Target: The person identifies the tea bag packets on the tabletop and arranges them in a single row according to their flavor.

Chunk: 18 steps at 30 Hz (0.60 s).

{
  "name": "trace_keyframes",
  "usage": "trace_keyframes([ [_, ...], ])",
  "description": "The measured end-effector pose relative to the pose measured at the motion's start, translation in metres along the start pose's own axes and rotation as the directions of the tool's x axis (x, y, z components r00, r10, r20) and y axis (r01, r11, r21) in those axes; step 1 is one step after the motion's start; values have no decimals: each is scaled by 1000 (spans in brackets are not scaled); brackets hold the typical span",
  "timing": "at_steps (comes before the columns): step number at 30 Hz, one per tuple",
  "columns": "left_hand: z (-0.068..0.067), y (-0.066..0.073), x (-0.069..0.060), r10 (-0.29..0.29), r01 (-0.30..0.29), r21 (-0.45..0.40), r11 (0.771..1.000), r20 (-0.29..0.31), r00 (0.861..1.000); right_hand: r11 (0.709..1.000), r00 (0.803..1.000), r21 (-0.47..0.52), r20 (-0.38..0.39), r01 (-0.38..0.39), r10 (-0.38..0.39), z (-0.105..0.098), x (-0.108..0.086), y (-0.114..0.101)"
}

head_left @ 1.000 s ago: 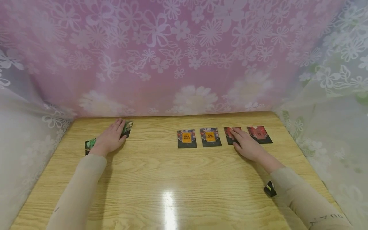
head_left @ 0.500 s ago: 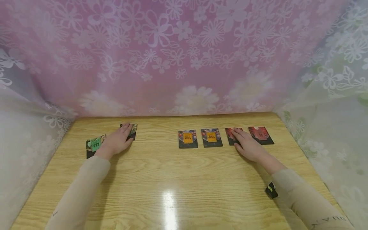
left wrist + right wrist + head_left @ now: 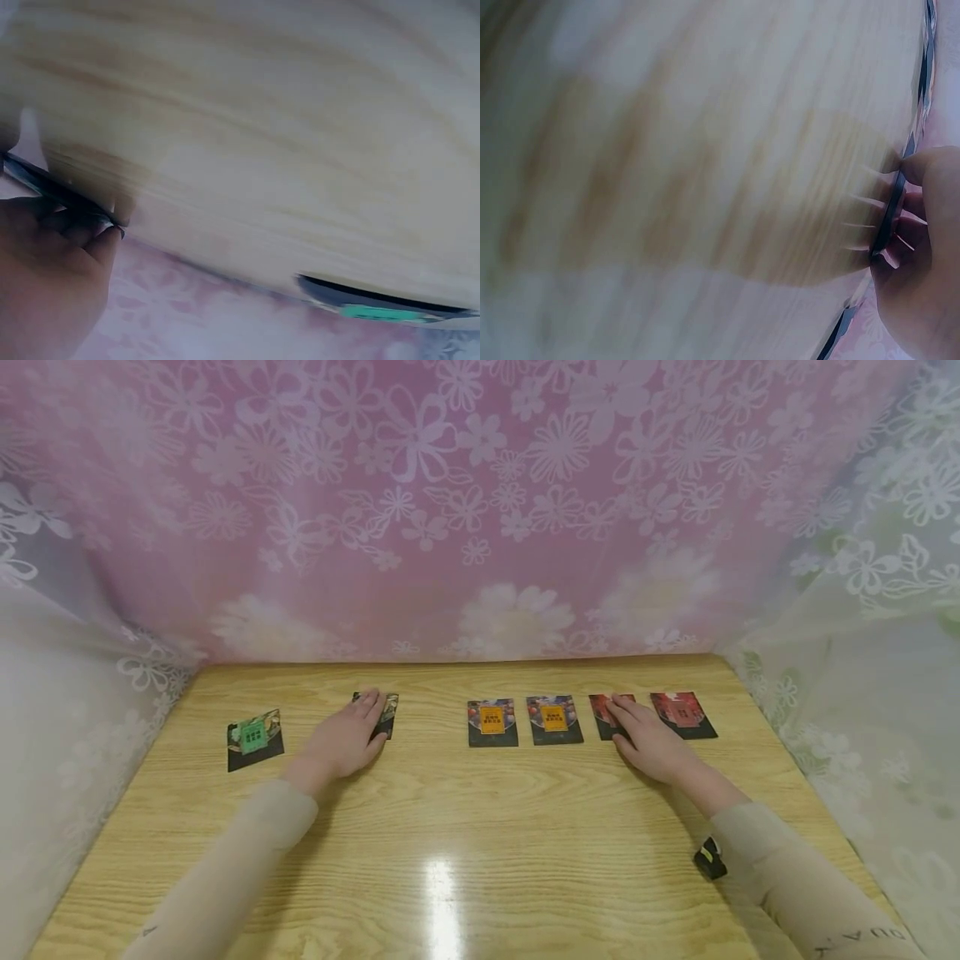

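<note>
In the head view my left hand lies palm down on a small dark flat packet at the left of centre, covering most of its front. The left wrist view shows the fingertips and thumb along this packet's edges. Farther left lies a tilted dark packet with a green label. My right hand rests with extended fingers on a red and black packet, partly hiding it. A matching red packet lies just to its right. Two packets with orange labels, one left and one right, lie between the hands.
The packets lie along the far part of a wood-grain table. A pink floral curtain hangs behind its back edge, and pale floral cloth hangs at the sides. A small black object shows by the right sleeve.
My left hand has slid its packet rightward across the table, away from the green-labelled packet, which is now fully uncovered. The right hand stays on the red packet.
</note>
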<state>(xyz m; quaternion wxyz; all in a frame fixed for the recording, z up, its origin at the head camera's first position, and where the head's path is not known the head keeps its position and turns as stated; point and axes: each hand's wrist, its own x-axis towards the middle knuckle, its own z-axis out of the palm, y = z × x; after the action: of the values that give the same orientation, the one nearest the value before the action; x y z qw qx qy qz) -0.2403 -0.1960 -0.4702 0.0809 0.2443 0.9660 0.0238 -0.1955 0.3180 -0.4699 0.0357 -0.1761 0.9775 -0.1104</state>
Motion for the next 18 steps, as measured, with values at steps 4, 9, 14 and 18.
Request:
trace_keyframes([
  [4, 3, 12, 4, 19, -19, 17, 1000, 0, 1000, 1000, 1000, 7, 0, 2, -2, -1, 0, 0],
  [9, 4, 29, 10, 26, -26, 44, 999, 5, 1000, 1000, 1000, 11, -2, 8, -8, 0, -1, 0],
  [14, 3, 45, 15, 20, -21, 43, 999, 13, 1000, 1000, 1000, 8, -2, 8, -8, -1, -1, 0],
  [18, 4, 56, 19, 24, -24, 48, 999, 9, 1000, 1000, 1000, 8, -3, 10, -10, -1, -1, -1],
])
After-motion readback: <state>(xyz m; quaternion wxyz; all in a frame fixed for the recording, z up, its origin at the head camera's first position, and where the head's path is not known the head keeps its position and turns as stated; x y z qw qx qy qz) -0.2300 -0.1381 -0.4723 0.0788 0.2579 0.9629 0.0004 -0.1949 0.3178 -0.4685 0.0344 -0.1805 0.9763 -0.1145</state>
